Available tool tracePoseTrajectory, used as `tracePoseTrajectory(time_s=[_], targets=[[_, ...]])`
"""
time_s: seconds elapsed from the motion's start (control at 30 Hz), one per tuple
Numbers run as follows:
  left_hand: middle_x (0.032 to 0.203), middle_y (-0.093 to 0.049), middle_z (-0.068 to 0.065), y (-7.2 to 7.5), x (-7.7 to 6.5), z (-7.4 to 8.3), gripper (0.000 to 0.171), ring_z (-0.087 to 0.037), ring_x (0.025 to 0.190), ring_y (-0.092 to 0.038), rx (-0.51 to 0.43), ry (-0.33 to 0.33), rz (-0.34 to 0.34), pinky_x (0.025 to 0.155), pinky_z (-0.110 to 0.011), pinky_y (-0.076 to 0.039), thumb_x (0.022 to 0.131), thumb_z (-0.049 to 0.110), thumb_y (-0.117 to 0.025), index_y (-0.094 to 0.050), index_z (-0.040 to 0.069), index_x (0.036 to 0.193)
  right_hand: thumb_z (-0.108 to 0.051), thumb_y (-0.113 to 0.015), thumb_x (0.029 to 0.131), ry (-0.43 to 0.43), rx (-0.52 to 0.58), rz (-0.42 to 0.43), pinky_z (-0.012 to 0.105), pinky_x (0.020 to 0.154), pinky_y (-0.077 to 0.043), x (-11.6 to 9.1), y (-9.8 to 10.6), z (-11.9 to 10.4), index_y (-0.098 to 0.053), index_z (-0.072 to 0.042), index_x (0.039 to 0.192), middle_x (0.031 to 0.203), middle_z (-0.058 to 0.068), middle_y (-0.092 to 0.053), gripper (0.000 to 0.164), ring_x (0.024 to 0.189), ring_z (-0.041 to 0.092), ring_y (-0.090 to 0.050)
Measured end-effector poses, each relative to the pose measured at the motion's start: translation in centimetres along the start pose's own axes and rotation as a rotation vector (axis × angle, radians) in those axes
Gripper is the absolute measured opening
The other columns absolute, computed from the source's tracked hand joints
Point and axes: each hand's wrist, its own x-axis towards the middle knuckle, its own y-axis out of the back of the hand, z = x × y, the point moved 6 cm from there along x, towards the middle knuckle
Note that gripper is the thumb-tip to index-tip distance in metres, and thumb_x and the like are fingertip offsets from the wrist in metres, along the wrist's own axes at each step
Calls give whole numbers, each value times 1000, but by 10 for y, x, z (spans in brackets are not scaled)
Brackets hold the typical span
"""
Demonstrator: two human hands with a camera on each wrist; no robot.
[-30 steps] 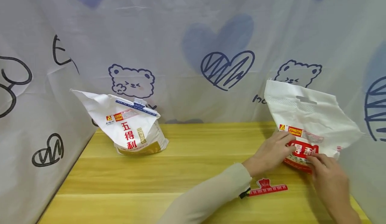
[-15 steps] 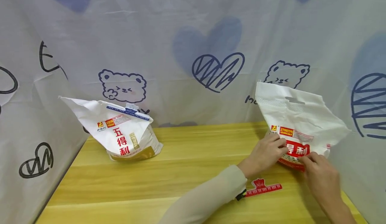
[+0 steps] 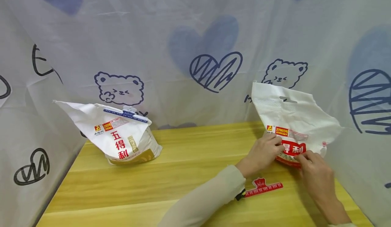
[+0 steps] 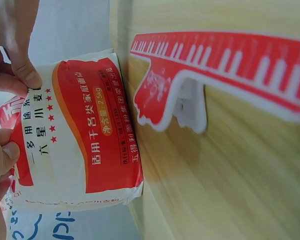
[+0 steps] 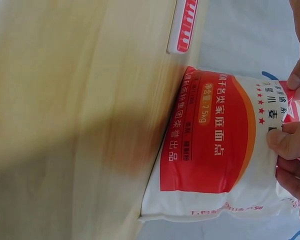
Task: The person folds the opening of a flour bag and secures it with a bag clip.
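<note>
A white flour bag [image 3: 284, 109] with a red printed front stands at the table's right, its loose top with a handle slot leaning back. My left hand [image 3: 263, 153] pinches the bag's front from the left. Thumb and fingers of my right hand [image 3: 317, 174] pinch it farther right. In the left wrist view, the bag's red lower front [image 4: 102, 120] faces the camera between table and thumbs; the right wrist view shows both thumbs on the white band above it. A red sealing clip with a piano-key pattern [image 3: 265, 189] lies on the table near my left wrist.
A second white flour bag [image 3: 122, 135] stands at the left, its top folded over under a blue piano-key clip [image 3: 126, 114]. The wooden table [image 3: 183, 159] is bounded by a printed cloth [image 3: 165, 26] behind and at both sides.
The head view has turned slightly right, so everything sits farther left in it. Both hands keep their pinch on the right-hand flour bag, and its top sags slightly.
</note>
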Motion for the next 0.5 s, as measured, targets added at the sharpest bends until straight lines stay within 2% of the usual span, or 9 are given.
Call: tracePoseTrajectory(time_s=[0.2, 0.33, 0.5], targets=[[111, -64, 10, 1, -12, -12, 16, -7, 108, -55, 8, 28, 3, 100, -14, -42, 98, 22, -69, -79, 27, 111, 18, -79, 63, 63, 43, 34, 52, 59, -55, 9, -8, -9, -73, 2, 87, 85, 17, -63, 30, 73, 38, -62], [108, -65, 10, 5, -19, -18, 15, -7, 105, -57, 38, 20, 40, 99, -15, -43, 98, 21, -69, -79, 27, 107, 17, -72, 64, 90, 85, 71, 50, 54, -53, 12, -13, -13, -72, 1, 84, 83, 15, -63, 26, 71, 35, -61], [106, -66, 10, 8, -32, -27, 15, -7, 103, -58, 62, 38, 58, 99, -18, -44, 96, 19, -70, -79, 27, 104, 14, -70, 71, 124, 123, 76, 48, 55, -53, 18, -20, -22, -72, 0, 85, 84, 13, -62, 20, 72, 34, -60]])
